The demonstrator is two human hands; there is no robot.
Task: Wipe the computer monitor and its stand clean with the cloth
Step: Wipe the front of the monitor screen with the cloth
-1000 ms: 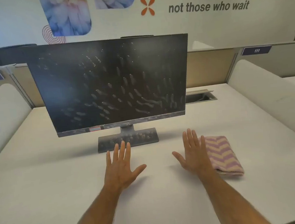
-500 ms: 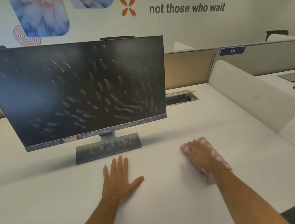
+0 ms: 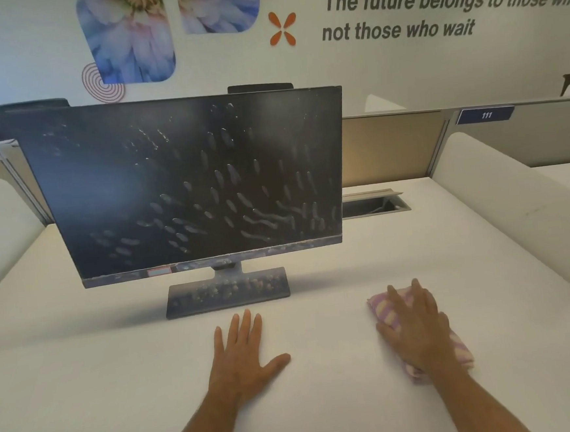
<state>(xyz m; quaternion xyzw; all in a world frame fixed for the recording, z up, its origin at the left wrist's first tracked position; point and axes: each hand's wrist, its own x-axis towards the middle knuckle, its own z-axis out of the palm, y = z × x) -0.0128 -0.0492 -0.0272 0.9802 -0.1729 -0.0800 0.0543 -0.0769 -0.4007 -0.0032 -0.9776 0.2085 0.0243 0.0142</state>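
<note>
Head view: a second ago the right hand (image 3: 417,328) lay flat on the desk (image 3: 325,400) just left of the cloth (image 3: 386,310); half a second ago it had slid onto it, and now it sits on top with the fingers bent down over the folded pink-and-cream fabric, the thumb at its left edge. Whether the fingers have closed under the cloth cannot be told. That reads as the pick-up beginning, so wiping has not started.

The left hand (image 3: 243,352) has stayed spread flat on the desk, fingers straight, holding nothing, just in front of the stand (image 3: 228,290).

The monitor (image 3: 185,186) stands on the desk beyond both hands. Its dark screen is covered in smudges, thickest toward its lower right, and the stand's base is spotted too. The cloth lies in front of the monitor's right corner, apart from it.

Containers: the only one is an open cable hatch (image 3: 373,203) sunk in the desk behind the monitor's right edge. Its inside is dark and its contents cannot be made out.
</note>
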